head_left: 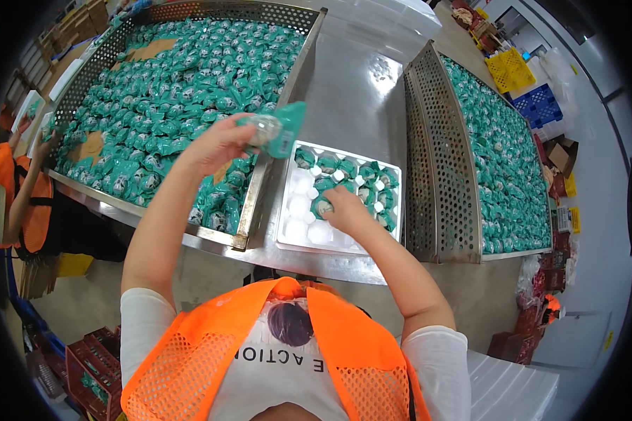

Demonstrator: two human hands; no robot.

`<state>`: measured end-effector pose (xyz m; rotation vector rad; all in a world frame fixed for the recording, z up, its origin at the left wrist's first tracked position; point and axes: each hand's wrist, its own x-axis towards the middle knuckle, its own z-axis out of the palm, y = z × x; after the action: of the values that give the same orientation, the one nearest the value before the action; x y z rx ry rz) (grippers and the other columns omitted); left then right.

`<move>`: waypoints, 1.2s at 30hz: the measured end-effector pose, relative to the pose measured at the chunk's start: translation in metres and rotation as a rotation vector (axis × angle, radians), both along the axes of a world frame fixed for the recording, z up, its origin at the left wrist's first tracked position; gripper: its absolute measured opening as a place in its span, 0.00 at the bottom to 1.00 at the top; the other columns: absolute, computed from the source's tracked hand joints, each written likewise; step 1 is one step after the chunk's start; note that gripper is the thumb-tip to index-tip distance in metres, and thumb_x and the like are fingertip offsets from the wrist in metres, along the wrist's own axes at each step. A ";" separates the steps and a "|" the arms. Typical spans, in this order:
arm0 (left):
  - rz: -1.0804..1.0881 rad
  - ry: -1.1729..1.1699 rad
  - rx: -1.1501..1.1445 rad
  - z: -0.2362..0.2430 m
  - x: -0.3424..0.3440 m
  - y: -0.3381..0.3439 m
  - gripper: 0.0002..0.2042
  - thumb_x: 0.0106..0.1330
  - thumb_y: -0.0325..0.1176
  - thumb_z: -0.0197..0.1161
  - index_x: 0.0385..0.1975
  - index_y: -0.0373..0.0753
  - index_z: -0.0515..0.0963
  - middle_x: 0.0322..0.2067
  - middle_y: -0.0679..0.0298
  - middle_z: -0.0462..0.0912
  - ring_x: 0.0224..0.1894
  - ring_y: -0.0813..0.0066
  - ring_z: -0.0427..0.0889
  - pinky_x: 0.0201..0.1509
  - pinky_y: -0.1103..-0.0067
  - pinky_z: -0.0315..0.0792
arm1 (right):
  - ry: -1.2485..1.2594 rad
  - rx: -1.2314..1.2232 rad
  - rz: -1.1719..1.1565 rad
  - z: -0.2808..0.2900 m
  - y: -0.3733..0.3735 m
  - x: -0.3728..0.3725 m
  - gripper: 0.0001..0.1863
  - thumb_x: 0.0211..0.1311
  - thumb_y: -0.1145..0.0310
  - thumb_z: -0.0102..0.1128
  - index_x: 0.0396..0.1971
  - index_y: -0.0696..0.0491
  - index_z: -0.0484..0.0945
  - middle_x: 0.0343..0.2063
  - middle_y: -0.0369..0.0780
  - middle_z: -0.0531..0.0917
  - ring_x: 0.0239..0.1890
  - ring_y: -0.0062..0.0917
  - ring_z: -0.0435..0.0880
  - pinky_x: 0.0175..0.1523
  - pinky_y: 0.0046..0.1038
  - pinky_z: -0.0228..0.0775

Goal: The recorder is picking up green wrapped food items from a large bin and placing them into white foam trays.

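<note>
L hand (221, 145), grn pkt (272, 133) in grip

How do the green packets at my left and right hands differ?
The left packet is raised in your left hand; the right packet sits in the white tray by your right hand. The left packet shows a wide wrapper end; the right packet is partly covered by fingers. Both are green-wrapped.

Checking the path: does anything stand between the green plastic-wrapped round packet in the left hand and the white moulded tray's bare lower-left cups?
Nothing visible does: the packet hides part of the perforated steel bin's side wall, so seems above it; the right hand is beside those cups.
</note>
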<state>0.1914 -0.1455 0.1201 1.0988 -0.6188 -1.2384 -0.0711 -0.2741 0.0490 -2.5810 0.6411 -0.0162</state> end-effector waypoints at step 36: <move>-0.244 -1.627 0.526 -0.066 -0.128 -0.077 0.19 0.42 0.29 0.62 0.36 0.33 0.68 0.38 0.48 0.69 0.39 0.54 0.75 0.41 0.69 0.71 | -0.129 -0.229 -0.072 -0.029 0.022 -0.009 0.16 0.39 0.67 0.62 0.33 0.52 0.75 0.31 0.39 0.75 0.32 0.33 0.76 0.34 0.32 0.70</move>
<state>0.0633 -0.2226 0.0542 2.4927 -1.6954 -0.4228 -0.0803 -0.2517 0.0198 -2.7450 0.7195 -0.2929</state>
